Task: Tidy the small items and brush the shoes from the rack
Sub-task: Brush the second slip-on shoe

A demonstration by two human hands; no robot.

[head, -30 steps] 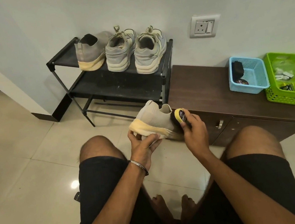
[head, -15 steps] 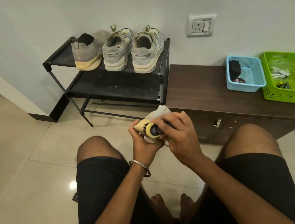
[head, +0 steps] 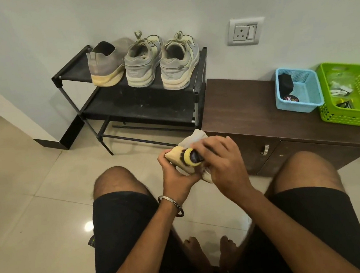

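Left hand (head: 174,175) grips a grey shoe (head: 194,138) above the knees; right hand (head: 222,160) curls round a yellow-ended brush (head: 191,156) against it. Blue basket (head: 299,108) — dark items inside; green basket (head: 350,113) — small packets. Three shoes on the rack (head: 139,109).

1. We see black shorts (head: 127,229) on both legs, ending just above the knees.
2. We see a thin metal bangle (head: 170,204) on the left wrist, with small engraved letters.
3. Forearms and feet (head: 194,250) are bare.
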